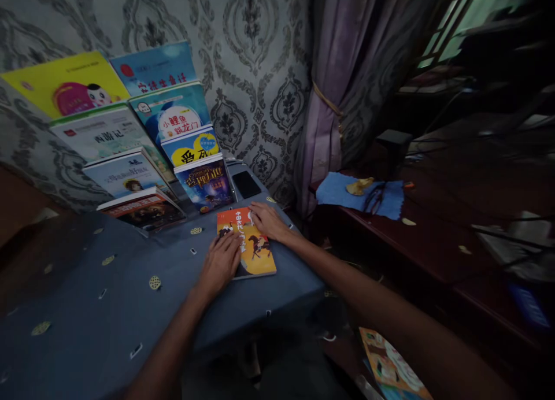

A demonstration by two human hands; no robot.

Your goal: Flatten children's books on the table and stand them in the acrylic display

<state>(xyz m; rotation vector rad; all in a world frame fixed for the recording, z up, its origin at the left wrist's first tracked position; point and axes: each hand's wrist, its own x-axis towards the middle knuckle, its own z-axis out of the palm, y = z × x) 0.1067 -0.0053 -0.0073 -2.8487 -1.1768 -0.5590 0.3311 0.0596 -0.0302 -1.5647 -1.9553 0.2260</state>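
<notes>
An orange and yellow paperback book (261, 262) with a horse and rider on its cover lies flat on the table. Across the left part of the cover rests my left hand (221, 260), palm down with its fingers stretched out. My right hand (267, 221) touches the book's upper right corner, fingers extended. Just behind the book, a purple paperback (203, 183) stands propped in front of other books. A dark phone (247, 184) lies beside that row, near the wall.
Two leaning columns of books, including a yellow one (52, 79) and a black one (145, 212), stand against the patterned wall. The blue tablecloth (173, 307) covers the table. To the right, a dark red bench (433, 255) bears a blue cloth (332, 192). More books (390, 362) lie low down.
</notes>
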